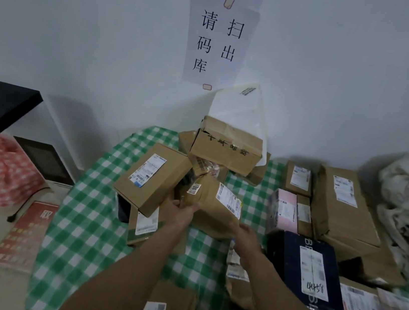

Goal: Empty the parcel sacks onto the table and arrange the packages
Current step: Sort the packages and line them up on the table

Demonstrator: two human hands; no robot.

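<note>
Green-checked tablecloth (pixel 84 216); arms outstretched; left hand (pixel 182 211), right hand (pixel 247 235) grasping brown parcel (pixel 216 209)

Your only camera rides on your head, facing forward and down onto the checked table (pixel 89 217) from close above. Its wide lens also catches the wall (pixel 84 32) behind, with your left hand (pixel 182 212) and right hand (pixel 248 236) near mid-frame.
</note>
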